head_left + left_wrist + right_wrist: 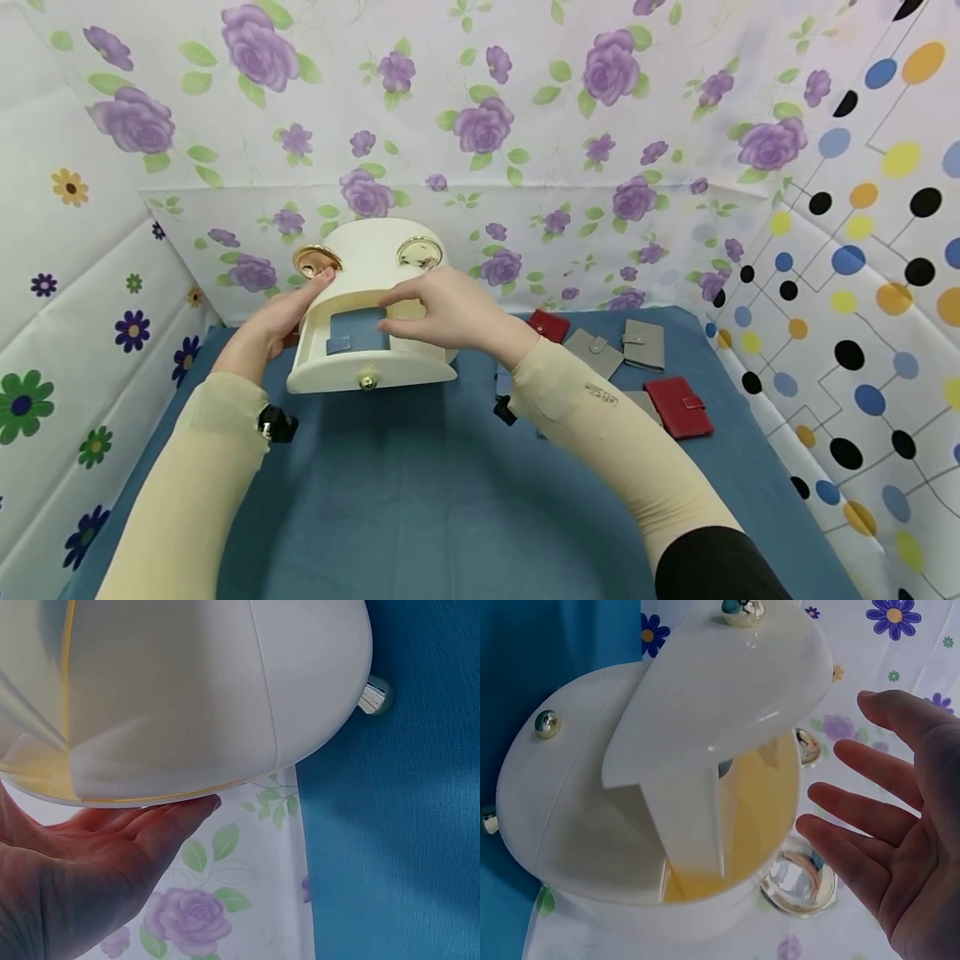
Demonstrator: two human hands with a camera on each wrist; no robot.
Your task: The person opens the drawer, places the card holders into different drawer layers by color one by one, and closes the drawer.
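A white rounded box (386, 250) with gold trim stands at the back left, its drawer (408, 372) pulled out. Inside the drawer lies a blue snap-tab card holder (358, 331). My left hand (273, 321) rests against the box's left side, thumb near one round gold piece (317, 260); the left wrist view shows its fingers (176, 821) extended along the wall. Over the drawer's right part hovers my right hand (442, 312), thumb and index finger apart at the card holder's right edge. In the right wrist view its fingers (866, 795) are spread, holding nothing.
On the blue cloth (450, 500) to the right lie several card holders: a red one (678, 407), grey ones (643, 344) and another red one (549, 325) farther back. My right forearm covers some. Floral cloth walls (480, 125) surround the table at the back and sides.
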